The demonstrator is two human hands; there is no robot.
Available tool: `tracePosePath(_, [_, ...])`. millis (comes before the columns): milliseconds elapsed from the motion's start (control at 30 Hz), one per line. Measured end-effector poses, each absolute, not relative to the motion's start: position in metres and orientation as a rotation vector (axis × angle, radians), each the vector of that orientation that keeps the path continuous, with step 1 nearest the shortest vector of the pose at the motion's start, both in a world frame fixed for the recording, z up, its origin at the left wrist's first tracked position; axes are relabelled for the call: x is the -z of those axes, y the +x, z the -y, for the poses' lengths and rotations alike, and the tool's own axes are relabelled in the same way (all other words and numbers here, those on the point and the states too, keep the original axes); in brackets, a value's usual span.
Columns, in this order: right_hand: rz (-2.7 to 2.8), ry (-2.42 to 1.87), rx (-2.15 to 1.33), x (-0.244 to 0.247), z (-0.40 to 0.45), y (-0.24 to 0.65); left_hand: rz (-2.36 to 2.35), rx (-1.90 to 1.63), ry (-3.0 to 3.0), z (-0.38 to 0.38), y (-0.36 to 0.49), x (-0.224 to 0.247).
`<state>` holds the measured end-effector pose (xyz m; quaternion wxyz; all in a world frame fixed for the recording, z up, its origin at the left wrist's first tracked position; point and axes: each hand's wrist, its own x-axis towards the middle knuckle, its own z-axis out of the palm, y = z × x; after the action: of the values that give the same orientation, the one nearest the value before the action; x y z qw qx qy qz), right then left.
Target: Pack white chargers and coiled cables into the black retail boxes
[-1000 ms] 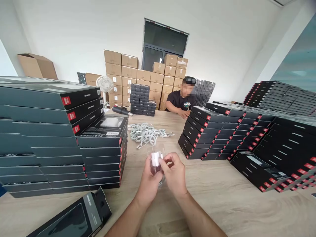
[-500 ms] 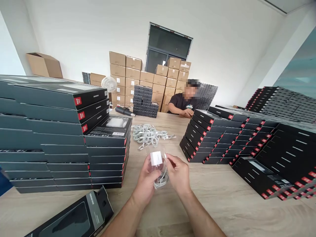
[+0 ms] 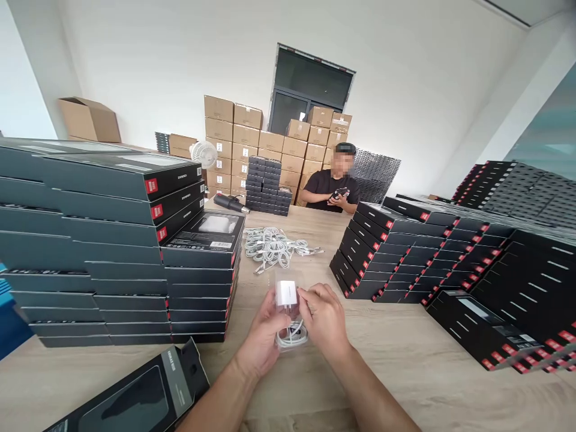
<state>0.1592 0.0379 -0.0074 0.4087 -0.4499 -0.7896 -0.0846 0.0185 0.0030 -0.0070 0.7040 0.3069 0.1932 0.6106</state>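
**White charger (image 3: 287,294) in a clear plastic bag (image 3: 282,318), held in both hands**

The forearms reach forward from the bottom of the view and meet over the light wooden table (image 3: 396,360), elbows out to either side. The left hand (image 3: 261,336) is cupped, its fingers curled up around the bag's left side. The right hand (image 3: 324,319) comes in from the other side, partly closed, with its bent fingers (image 3: 312,297) pressed on the bag's right side. Both have hold of the one bag, which stands upright between them with the charger at its top and a coiled white cable (image 3: 291,336) at its bottom.

All places here go by the heap of white cables (image 3: 270,247). The bag is held near the heap, on the person's side of it. Left of the heap stand many stacks of black product boxes (image 3: 200,255), and more stacks (image 3: 378,252) rise to its right, too many to count. Nearer the person and left of it lies one open black box (image 3: 135,393). Beyond the heap sit one small stack of black boxes (image 3: 265,186) and one co-worker (image 3: 326,189), whose two hands hold a small dark object (image 3: 339,193). Farther back are more than twenty cardboard cartons (image 3: 270,144) and one white fan (image 3: 204,154).
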Motion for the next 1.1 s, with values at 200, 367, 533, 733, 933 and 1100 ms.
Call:
tracePosePath(200, [2.065, -1.168, -0.01, 0.012, -0.034, 0.159, -0.452, -1.394, 0.618, -0.003, 0.009, 0.01])
tracePosePath(367, [2.009, -1.129, -0.443, 0.014, -0.03, 0.16, -0.487, -1.414, 0.583, -0.005, 0.005, 0.007])
tracePosePath(533, [1.858, -1.088, -0.545, 0.023, -0.03, 0.153, -0.441, -1.422, 0.61, -0.005, 0.011, 0.003])
tracePosePath(733, [1.907, -1.058, -0.49, 0.026, -0.034, 0.154, -0.471, -1.398, 0.516, -0.004, 0.009, 0.007])
tracePosePath(933, [1.949, -1.007, -0.455, 0.026, -0.036, 0.16, -0.452, -1.41, 0.435, -0.005, 0.007, 0.008])
tracePosePath(1100, [1.872, -0.992, -0.437, 0.038, -0.041, 0.153, -0.466, -1.389, 0.474, -0.006, 0.01, 0.01])
